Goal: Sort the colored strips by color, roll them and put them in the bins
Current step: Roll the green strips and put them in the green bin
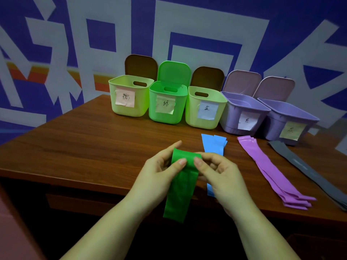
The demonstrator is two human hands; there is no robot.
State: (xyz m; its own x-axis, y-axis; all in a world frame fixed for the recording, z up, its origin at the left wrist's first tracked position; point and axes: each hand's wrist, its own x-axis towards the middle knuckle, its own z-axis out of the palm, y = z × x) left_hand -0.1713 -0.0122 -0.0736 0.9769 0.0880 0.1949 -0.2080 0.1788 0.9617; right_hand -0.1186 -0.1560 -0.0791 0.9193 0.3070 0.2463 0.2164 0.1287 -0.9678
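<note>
Both the left hand (165, 164) and right hand (212, 166) pinch the top end of the green strip (180, 186), whose length hangs toward the person, the green bin (167, 102) straight ahead.

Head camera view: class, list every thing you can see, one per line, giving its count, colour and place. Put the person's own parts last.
Bins: five, lids up, in a row at the table's far edge; pale yellow-green, bright green, pale yellow-green, lilac, lilac.
Paper labels: five, one on each bin front.
Green strip: one, held above the table's near edge.
Blue strips: a few, flat before the third bin.
Purple strips: several, stacked, right of the blue.
Grey strips: count unclear, far right.
Table: one, brown wood.
Left hand, right hand: pinching the green strip's top.
</note>
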